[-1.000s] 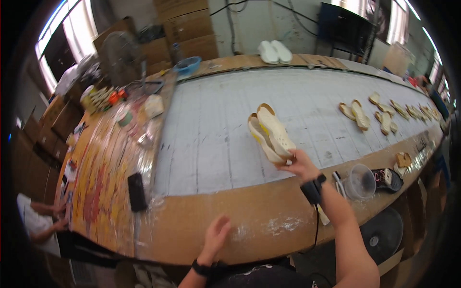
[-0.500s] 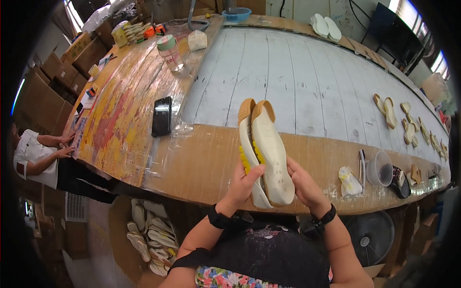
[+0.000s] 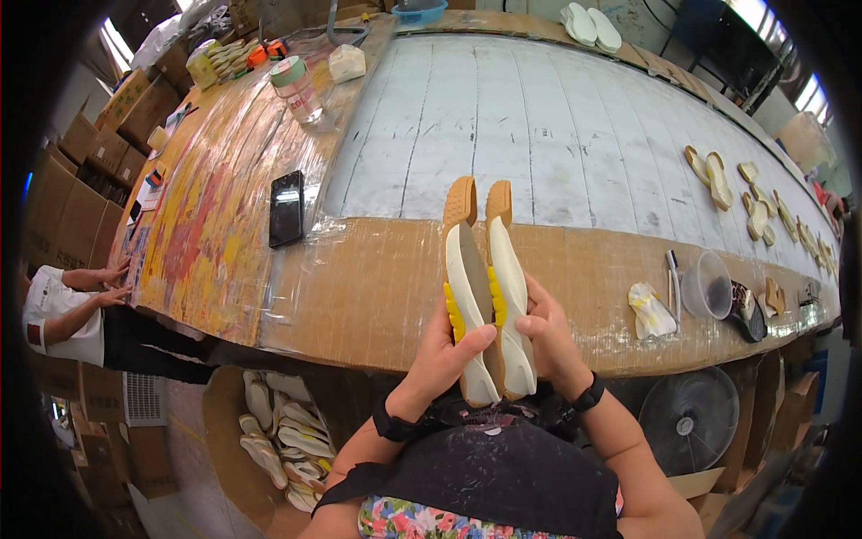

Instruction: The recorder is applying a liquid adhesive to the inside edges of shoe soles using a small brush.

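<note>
A long tabletop (image 3: 359,283) fills the workroom, a white lined panel (image 3: 467,126) across its middle and brown board along its near edge. Above that near edge, 2 cream shoe soles with tan ends and yellow side inserts are held upright on their sides, tan ends toward the far edge. The left hand (image 3: 440,355) is closed around the left sole (image 3: 463,274), thumb over its lower part; the right hand (image 3: 549,341) grips the right sole (image 3: 509,269) just beside it. Left of them lies a black smartphone (image 3: 286,208). Toward the right end of the near edge sit a stained white cloth (image 3: 653,312), a brush (image 3: 672,280) and a clear plastic tub (image 3: 707,286). At the far edge rest 2 white clogs (image 3: 590,27). Below the near edge, a carton (image 3: 226,458) holds more soles (image 3: 301,436).
</note>
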Motion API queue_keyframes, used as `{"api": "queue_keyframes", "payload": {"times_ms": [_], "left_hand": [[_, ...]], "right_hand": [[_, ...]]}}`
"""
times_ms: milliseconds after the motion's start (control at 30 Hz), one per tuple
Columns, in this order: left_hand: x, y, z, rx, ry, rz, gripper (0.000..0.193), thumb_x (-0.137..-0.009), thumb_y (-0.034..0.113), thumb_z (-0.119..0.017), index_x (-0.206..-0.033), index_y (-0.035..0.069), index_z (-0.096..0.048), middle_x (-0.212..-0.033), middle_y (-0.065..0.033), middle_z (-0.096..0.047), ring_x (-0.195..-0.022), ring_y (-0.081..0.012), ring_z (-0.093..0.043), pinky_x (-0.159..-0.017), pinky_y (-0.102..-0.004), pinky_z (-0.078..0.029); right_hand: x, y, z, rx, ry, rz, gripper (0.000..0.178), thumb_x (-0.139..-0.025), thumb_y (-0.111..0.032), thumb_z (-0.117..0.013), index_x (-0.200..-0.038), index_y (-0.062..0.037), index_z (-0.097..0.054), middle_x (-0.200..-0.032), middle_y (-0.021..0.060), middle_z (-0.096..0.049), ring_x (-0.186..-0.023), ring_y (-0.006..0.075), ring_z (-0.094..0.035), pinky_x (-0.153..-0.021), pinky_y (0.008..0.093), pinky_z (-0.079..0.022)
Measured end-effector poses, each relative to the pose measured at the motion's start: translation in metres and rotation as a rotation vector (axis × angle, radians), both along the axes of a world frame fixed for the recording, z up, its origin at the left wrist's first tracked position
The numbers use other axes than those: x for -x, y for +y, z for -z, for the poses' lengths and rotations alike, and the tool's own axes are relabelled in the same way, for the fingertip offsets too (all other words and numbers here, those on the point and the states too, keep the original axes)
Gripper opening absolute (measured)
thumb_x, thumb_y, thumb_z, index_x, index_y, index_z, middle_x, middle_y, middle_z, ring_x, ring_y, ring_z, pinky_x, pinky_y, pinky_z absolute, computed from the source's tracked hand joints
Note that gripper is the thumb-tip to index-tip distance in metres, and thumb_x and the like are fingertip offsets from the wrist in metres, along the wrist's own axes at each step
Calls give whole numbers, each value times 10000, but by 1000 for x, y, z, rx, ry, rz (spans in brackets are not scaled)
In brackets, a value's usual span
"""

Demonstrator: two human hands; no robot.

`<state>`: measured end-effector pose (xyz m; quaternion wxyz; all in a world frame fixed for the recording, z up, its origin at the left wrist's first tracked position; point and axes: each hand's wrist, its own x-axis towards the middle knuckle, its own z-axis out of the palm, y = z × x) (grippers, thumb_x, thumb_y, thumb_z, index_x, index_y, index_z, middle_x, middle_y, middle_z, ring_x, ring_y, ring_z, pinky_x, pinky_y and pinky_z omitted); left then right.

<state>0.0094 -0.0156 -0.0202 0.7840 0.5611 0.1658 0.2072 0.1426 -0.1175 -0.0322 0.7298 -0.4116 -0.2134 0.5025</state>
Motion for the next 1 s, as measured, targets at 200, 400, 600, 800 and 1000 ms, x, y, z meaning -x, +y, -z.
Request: {"api": "queue_keyframes", "payload": {"times_ms": [200,400,600,800,1000], "left_hand": [[2,-4,-2,-151,64,30,819,-808,191,-658,-1426,23,-148,-1341,-134,-337,-1194,-195,-416,-955,-323,-390],[3,3,2,-478,-52,-28,859,-795,273,-666,-1431,14,-150,-1420,-184,-145,-1246,-254,-356,-951,-338,-390],[6,0,-9,-609,-126,-330,509,-851,253,-615,-1247,-41,-490,-1244,-208,-461,-1069,-227,-513,-804,-308,-452],[21,14,-33,-743,109,-359,238,-888,130,-551,-997,-59,-645,-944,-182,-637,-812,-184,-620,-700,-277,-474],[-2,2,-13,-268,-9,-327,453,-889,108,-548,-1299,-33,-418,-1130,-139,-570,-1010,-177,-553,-869,-275,-429]], "right_hand": [[11,-10,2,-128,-52,-2,1029,-653,-307,-756,-1416,24,-150,-1356,154,-380,-1252,250,-388,-1036,349,-306],[17,-11,1,-196,-164,-21,1113,-655,-312,-761,-1428,15,-31,-1444,163,-212,-1333,251,-249,-1083,363,-208],[18,-10,4,-144,-140,-9,1109,-655,-262,-758,-1427,14,-13,-1445,165,-201,-1345,258,-218,-1088,366,-192],[18,-13,6,-154,-346,10,1102,-655,-225,-757,-1429,14,-9,-1438,168,-205,-1333,252,-237,-1083,357,-195],[18,-1,-6,21,-702,234,1025,-685,-209,-737,-1418,33,-63,-1386,210,-309,-1269,271,-361,-1031,353,-306]]}}
